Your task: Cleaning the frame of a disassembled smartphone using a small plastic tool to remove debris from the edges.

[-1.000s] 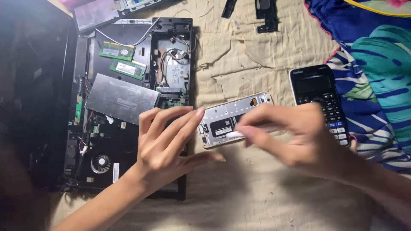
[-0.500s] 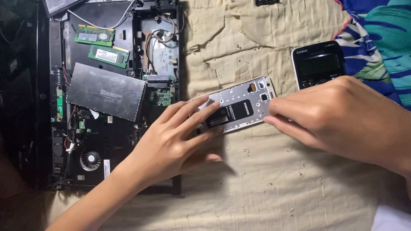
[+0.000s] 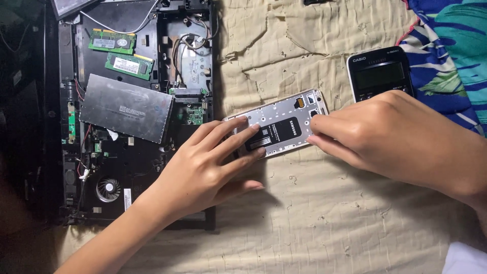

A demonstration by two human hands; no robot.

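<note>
A phone (image 3: 278,124) with its back cover off lies flat on a cream quilt (image 3: 314,213), about in the middle of it. You can see the silver metal inside the phone and a black battery (image 3: 276,133) set in its middle.

The left hand (image 3: 208,170) comes in from the bottom left. Its fingers (image 3: 238,133) are spread apart and lie flat on the left end of the phone, pressing it down. The thumb sticks out below, on the quilt.

The right hand (image 3: 390,132) comes in from the right edge. Its fingers are bunched close together, and their tips touch the right end of the phone, near the top corner. You cannot tell if they pinch anything small, because the hand hides its own fingertips.

A black calculator (image 3: 379,73) lies just above the right hand, near the right side of the quilt. Its lower part is hidden by the hand. Next to it, at the top right corner, is a blue and green cloth (image 3: 451,45) with leaf shapes.

On the left side lies an open laptop (image 3: 137,111) with its bottom cover off. Inside it are two green memory sticks (image 3: 122,53) near the top, a flat grey metal box (image 3: 126,107) in the middle, some thin wires (image 3: 185,43), and a small round fan (image 3: 108,189) near the bottom. The left arm crosses the bottom right corner of the laptop
</note>
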